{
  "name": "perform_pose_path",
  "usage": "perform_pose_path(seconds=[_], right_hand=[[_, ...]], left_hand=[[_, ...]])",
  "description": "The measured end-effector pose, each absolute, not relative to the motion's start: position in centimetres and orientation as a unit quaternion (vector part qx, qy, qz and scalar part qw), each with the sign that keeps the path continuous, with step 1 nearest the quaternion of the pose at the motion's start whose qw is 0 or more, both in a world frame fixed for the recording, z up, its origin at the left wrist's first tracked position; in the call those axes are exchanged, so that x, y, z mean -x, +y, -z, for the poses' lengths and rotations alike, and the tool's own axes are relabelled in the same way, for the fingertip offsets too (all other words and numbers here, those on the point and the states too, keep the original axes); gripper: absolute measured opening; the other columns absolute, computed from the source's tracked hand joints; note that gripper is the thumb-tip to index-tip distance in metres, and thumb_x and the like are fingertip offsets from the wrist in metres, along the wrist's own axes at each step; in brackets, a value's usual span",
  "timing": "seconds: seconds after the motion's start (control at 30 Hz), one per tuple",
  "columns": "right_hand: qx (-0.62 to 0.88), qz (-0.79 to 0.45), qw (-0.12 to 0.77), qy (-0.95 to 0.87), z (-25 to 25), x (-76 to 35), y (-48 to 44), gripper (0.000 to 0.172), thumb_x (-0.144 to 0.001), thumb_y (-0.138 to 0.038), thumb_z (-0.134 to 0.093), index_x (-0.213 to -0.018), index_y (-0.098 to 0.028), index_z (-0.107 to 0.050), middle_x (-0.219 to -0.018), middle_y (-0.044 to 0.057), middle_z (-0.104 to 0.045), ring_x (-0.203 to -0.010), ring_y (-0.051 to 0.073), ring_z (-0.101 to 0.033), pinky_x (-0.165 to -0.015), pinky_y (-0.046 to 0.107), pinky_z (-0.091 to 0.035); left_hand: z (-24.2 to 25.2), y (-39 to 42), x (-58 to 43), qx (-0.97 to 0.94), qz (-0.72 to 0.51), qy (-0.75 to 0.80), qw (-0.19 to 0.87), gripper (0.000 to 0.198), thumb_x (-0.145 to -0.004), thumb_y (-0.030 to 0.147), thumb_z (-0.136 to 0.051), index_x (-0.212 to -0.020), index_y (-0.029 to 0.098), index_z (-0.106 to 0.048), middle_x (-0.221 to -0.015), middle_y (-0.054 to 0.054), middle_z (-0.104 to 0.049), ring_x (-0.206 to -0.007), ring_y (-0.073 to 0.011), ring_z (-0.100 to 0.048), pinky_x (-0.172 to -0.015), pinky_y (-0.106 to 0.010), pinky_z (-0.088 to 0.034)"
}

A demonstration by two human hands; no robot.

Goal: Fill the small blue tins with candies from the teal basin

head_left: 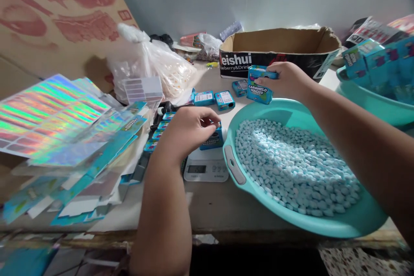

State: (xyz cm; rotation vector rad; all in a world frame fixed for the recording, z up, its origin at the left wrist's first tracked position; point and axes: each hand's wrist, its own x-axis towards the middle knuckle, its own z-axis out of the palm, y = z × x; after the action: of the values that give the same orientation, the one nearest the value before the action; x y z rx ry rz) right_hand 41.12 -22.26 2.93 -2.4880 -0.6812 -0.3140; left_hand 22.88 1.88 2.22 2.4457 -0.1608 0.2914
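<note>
My right hand (pixel 281 77) grips a blue candy box (pixel 259 88) marked "CARAMELO MACIZO", held upright above the far-left rim of a turquoise basin (pixel 241 112) full of pale blue candies (pixel 291 168). My left hand (pixel 197 127) has its thumb and fingers pinched together at the top of another blue candy box (pixel 212 140), which stands on a white digital scale (pixel 207 170). Whatever lies between those fingertips is too small or hidden to name. Beyond the scale are more blue boxes (pixel 224 100), and several others (pixel 158 133) are partly hidden behind my left wrist.
Shiny sticker sheets (pixel 54 112) and flat blue cartons (pixel 97 172) are piled at left. Behind them sit a knotted plastic bag (pixel 161 64) and a big cardboard box (pixel 64 13). An open black carton (pixel 278 58) stands at the back; a second turquoise basin (pixel 388 103) holds boxes at right.
</note>
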Motion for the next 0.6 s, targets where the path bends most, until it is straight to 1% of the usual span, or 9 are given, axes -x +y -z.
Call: perform_pose_path(seconds=[0.13, 0.27, 0.4, 0.53, 0.6], right_hand=[[0.917, 0.121, 0.273, -0.263, -2.92, -41.19, -22.35, 0.043, -0.084, -0.043, -0.070, -0.062, -0.018, -0.044, -0.061, -0.002, -0.035, -0.056, 0.009, -0.032, -0.054, 0.030, -0.023], [0.909, 0.124, 0.286, -0.275, -2.82, -41.30, -22.44, 0.043, -0.085, -0.042, -0.070, -0.062, -0.018, -0.043, -0.063, -0.001, -0.036, -0.058, 0.010, -0.033, -0.055, 0.030, -0.023], [0.913, 0.125, 0.275, -0.274, -2.88, -41.15, -22.48, 0.042, -0.086, -0.042, -0.069, -0.063, -0.018, -0.043, -0.062, -0.002, -0.036, -0.057, 0.009, -0.032, -0.056, 0.031, -0.024], [0.917, 0.124, 0.271, -0.266, -3.04, -41.01, -22.46, 0.044, -0.085, -0.042, -0.070, -0.063, -0.017, -0.041, -0.060, -0.003, -0.035, -0.055, 0.008, -0.030, -0.055, 0.031, -0.023], [0.917, 0.125, 0.270, -0.266, -3.13, -40.93, -22.40, 0.045, -0.085, -0.041, -0.070, -0.062, -0.018, -0.040, -0.059, -0.003, -0.034, -0.055, 0.007, -0.029, -0.055, 0.031, -0.023]], left_hand=[[-2.35, 1.69, -22.96, -0.947, -0.099, -0.053, 0.302, 0.017, -0.082, 0.022, -0.062, -0.090, 0.020, -0.077, -0.082, -0.001, -0.074, -0.073, -0.0153, -0.066, -0.065, -0.026, -0.047], [-2.63, 1.85, -22.87, -0.955, -0.098, -0.034, 0.277, 0.016, -0.082, 0.025, -0.064, -0.092, 0.023, -0.077, -0.087, -0.001, -0.075, -0.078, -0.0171, -0.067, -0.068, -0.028, -0.047], [-2.56, 1.86, -22.85, -0.951, -0.101, -0.037, 0.289, 0.016, -0.083, 0.025, -0.065, -0.095, 0.023, -0.076, -0.093, -0.002, -0.076, -0.082, -0.0172, -0.068, -0.071, -0.028, -0.049], [-2.47, 1.60, -22.81, -0.943, -0.112, -0.037, 0.310, 0.017, -0.084, 0.022, -0.064, -0.097, 0.022, -0.075, -0.091, -0.002, -0.076, -0.081, -0.0161, -0.068, -0.072, -0.026, -0.052], [-2.47, 1.50, -22.81, -0.937, -0.134, -0.036, 0.322, 0.019, -0.085, 0.020, -0.062, -0.101, 0.021, -0.074, -0.099, -0.003, -0.076, -0.085, -0.0160, -0.069, -0.074, -0.026, -0.053]])
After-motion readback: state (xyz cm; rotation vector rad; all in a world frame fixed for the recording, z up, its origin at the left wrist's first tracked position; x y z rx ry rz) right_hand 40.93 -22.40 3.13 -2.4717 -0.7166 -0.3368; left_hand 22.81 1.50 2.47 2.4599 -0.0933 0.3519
